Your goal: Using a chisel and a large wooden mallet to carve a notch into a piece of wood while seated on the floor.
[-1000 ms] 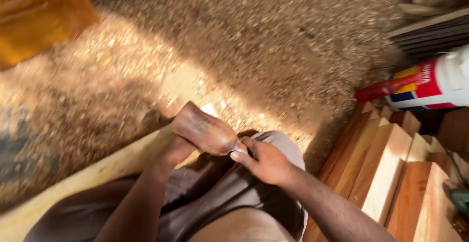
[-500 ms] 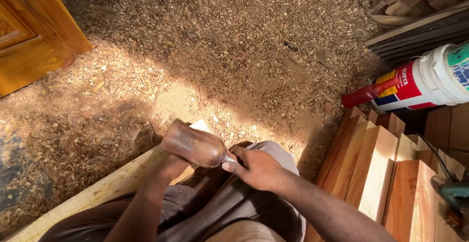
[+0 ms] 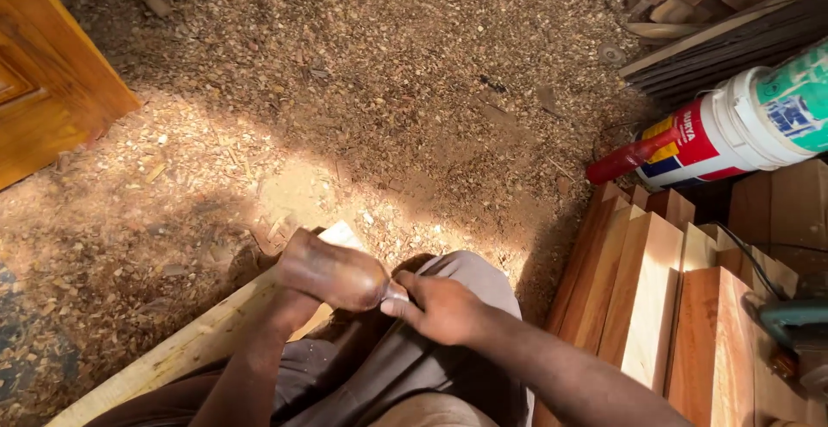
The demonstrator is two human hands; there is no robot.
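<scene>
The left hand [image 3: 332,273] is closed into a fist just below frame centre, held over the person's lap. The right hand [image 3: 440,308] sits touching it at 3 o'clock, its fingertips pinched onto a small item [image 3: 394,291] that shows only as a pale sliver between the two hands. The item is too small and too hidden to identify. Both grips are drawn together; whether the left fist also clamps the item cannot be told.

A pale wooden plank [image 3: 194,341] runs under the left forearm from 7 o'clock up toward the hands. The grey trousers [image 3: 448,367] fill the bottom centre.

At 2 o'clock a white plastic container [image 3: 733,129] lies on its side, with a red, yellow and blue label, a green-and-white end and a red nozzle [image 3: 623,161] pointing toward centre. Below it, at 4 o'clock, reddish wooden blocks [image 3: 664,306] stand on end in a tight row. A teal power tool [image 3: 798,323] rests on them at the right edge, its cord trailing across.

Sawdust and shavings cover the floor [image 3: 388,91]. An orange panelled door [image 3: 43,82] leans at 10 o'clock. Dark boards [image 3: 733,30] lie stacked at 1 o'clock.

Against the earlier frame, the view has tilted: container and door show more fully. The hands hold the same posture.
</scene>
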